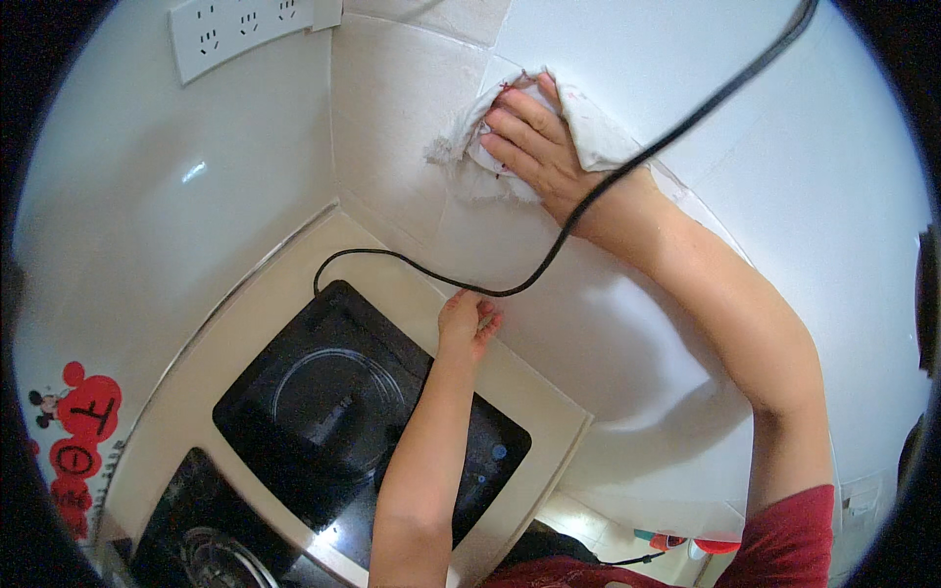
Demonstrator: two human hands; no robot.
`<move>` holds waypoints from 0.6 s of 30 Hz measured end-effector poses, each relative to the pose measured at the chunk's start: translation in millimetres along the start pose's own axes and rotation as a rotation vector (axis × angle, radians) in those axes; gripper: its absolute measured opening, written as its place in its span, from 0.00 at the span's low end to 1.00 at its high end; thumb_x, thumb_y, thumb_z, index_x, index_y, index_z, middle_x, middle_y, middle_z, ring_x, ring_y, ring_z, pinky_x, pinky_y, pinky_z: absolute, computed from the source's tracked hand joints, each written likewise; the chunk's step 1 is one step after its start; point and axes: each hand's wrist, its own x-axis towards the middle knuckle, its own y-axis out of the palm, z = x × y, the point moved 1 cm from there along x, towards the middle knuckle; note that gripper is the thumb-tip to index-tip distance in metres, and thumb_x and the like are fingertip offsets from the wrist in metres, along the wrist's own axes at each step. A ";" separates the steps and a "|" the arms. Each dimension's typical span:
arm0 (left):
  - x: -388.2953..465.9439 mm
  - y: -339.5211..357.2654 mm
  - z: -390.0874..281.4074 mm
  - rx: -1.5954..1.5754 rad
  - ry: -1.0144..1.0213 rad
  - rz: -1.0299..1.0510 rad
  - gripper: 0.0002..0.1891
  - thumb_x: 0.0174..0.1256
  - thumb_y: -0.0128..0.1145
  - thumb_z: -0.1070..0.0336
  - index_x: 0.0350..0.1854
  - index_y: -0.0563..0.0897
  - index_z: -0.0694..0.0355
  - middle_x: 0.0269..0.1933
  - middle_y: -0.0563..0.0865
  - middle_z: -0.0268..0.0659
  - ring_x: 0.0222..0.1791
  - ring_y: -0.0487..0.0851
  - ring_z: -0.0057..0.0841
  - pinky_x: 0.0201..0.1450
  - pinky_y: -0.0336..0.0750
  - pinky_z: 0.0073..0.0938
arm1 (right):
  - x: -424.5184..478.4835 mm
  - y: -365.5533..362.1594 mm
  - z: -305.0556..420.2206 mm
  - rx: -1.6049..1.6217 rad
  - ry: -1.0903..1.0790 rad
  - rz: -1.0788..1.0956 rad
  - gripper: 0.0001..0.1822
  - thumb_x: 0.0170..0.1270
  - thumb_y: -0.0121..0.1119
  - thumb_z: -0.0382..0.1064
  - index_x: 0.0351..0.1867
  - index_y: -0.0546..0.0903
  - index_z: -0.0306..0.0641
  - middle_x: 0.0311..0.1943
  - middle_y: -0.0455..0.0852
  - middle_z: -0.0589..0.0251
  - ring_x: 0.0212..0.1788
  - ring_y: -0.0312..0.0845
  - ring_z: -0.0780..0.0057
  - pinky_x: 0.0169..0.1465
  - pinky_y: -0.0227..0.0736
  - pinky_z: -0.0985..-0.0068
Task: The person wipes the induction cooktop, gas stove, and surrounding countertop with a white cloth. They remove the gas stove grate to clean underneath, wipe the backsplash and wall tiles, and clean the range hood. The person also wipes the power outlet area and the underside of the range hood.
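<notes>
My right hand [540, 151] presses a white cloth [599, 132] against the tiled wall, its fingers spread over the fabric. The cloth has frayed edges and small red marks, and part of it folds back beside my wrist. Lower down, my left hand [468, 323] is beside the wall at the counter's back edge, its fingers curled at a bend in a black power cord [412, 263]. The cord runs from the back corner of a black induction cooktop [331, 411], past my left fingertips, then up across my right wrist. My left forearm crosses over the cooktop.
A beige countertop [250, 294] meets two walls at the corner. A white socket panel [242, 33] is on the left wall, above red stickers [84, 419]. A second black hob [191, 500] with a round metal burner stands at lower left. The counter ends at right.
</notes>
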 end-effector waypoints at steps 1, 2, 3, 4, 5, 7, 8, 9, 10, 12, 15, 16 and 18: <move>-2.5 -2.6 3.0 0.018 -0.016 0.009 0.07 0.58 0.52 0.65 0.28 0.71 0.62 0.23 0.72 0.36 0.23 0.72 0.27 0.28 0.74 0.31 | -1.2 0.3 0.5 -0.001 -0.002 -0.017 0.22 0.50 0.46 0.35 0.50 0.73 0.37 0.56 0.69 0.61 0.63 0.56 0.65 0.67 0.40 0.58; -5.7 -5.9 5.2 0.036 -0.031 0.019 0.05 0.59 0.50 0.67 0.29 0.72 0.63 0.23 0.73 0.36 0.23 0.72 0.26 0.28 0.74 0.30 | -2.0 1.4 1.2 -0.002 -0.005 -0.036 0.24 0.48 0.48 0.34 0.51 0.72 0.36 0.56 0.68 0.61 0.63 0.55 0.65 0.68 0.39 0.57; -12.4 -4.5 9.4 0.051 -0.058 0.031 0.04 0.60 0.49 0.68 0.30 0.72 0.63 0.23 0.74 0.36 0.22 0.73 0.26 0.27 0.74 0.29 | -4.0 1.4 -0.7 -0.004 -0.010 -0.042 0.25 0.46 0.49 0.33 0.51 0.72 0.36 0.56 0.68 0.62 0.63 0.54 0.65 0.68 0.38 0.57; -21.6 -4.4 15.2 0.113 -0.045 0.049 0.04 0.60 0.49 0.69 0.31 0.73 0.64 0.23 0.75 0.36 0.22 0.74 0.26 0.27 0.74 0.28 | -5.6 0.2 -2.1 0.032 -0.008 -0.016 0.26 0.47 0.49 0.32 0.53 0.71 0.35 0.57 0.67 0.61 0.63 0.54 0.64 0.68 0.38 0.57; -33.5 -6.1 22.8 0.174 -0.032 0.068 0.04 0.60 0.49 0.70 0.33 0.74 0.64 0.24 0.76 0.35 0.21 0.74 0.25 0.26 0.74 0.27 | -7.7 1.3 -3.6 -0.010 -0.018 -0.020 0.24 0.49 0.47 0.33 0.53 0.71 0.36 0.57 0.67 0.61 0.63 0.54 0.65 0.68 0.39 0.58; -55.9 -5.4 35.6 0.253 -0.016 0.090 0.05 0.60 0.50 0.71 0.36 0.74 0.65 0.24 0.77 0.35 0.21 0.75 0.24 0.25 0.74 0.25 | -8.1 -0.4 -6.8 -0.099 -0.041 -0.038 0.22 0.53 0.43 0.35 0.52 0.71 0.37 0.58 0.67 0.62 0.63 0.55 0.66 0.67 0.42 0.60; -66.5 -2.8 43.8 0.272 -0.018 0.091 0.06 0.59 0.50 0.71 0.38 0.75 0.66 0.25 0.77 0.35 0.21 0.76 0.24 0.24 0.74 0.25 | -9.8 -1.4 -6.4 -0.040 -0.023 -0.037 0.22 0.54 0.42 0.35 0.53 0.71 0.37 0.59 0.66 0.61 0.64 0.54 0.66 0.67 0.41 0.62; -75.8 -1.1 49.3 0.291 -0.017 0.091 0.08 0.59 0.50 0.72 0.39 0.75 0.66 0.25 0.78 0.35 0.22 0.76 0.23 0.24 0.74 0.24 | -9.8 -4.1 -4.0 0.011 -0.022 -0.011 0.23 0.53 0.43 0.34 0.53 0.70 0.36 0.59 0.66 0.60 0.64 0.54 0.66 0.67 0.40 0.61; -84.7 0.4 54.8 0.297 -0.024 0.106 0.08 0.58 0.51 0.71 0.39 0.75 0.66 0.26 0.78 0.35 0.22 0.76 0.23 0.24 0.75 0.24 | -10.4 -6.5 -0.3 0.064 -0.021 0.015 0.24 0.51 0.44 0.33 0.53 0.70 0.35 0.59 0.65 0.60 0.64 0.53 0.66 0.68 0.38 0.60; -96.9 2.2 67.4 0.330 -0.020 0.143 0.08 0.57 0.53 0.71 0.39 0.76 0.66 0.28 0.78 0.35 0.22 0.77 0.23 0.25 0.75 0.23 | -30.9 9.5 14.9 0.186 0.035 0.006 0.25 0.53 0.44 0.35 0.55 0.68 0.37 0.61 0.62 0.60 0.65 0.51 0.67 0.68 0.36 0.60; -110.4 -10.9 71.1 0.386 0.037 0.182 0.09 0.57 0.54 0.68 0.37 0.76 0.66 0.29 0.78 0.36 0.22 0.77 0.23 0.23 0.74 0.22 | -72.9 7.0 71.1 -0.047 -0.129 0.220 0.24 0.54 0.43 0.38 0.55 0.68 0.38 0.61 0.62 0.60 0.65 0.50 0.67 0.68 0.38 0.62; -120.1 -11.8 69.8 0.429 0.042 0.181 0.08 0.57 0.53 0.67 0.37 0.76 0.66 0.29 0.78 0.36 0.22 0.77 0.23 0.23 0.73 0.22 | -95.7 13.2 91.5 0.047 -0.087 0.204 0.24 0.55 0.43 0.39 0.55 0.68 0.38 0.61 0.62 0.60 0.65 0.50 0.67 0.68 0.39 0.62; -136.8 -23.1 60.1 0.455 0.085 0.176 0.08 0.58 0.51 0.66 0.35 0.76 0.65 0.28 0.77 0.36 0.22 0.76 0.23 0.22 0.73 0.21 | -131.6 19.6 125.9 0.143 -0.164 0.418 0.24 0.61 0.38 0.41 0.60 0.62 0.40 0.64 0.56 0.65 0.67 0.42 0.71 0.67 0.37 0.64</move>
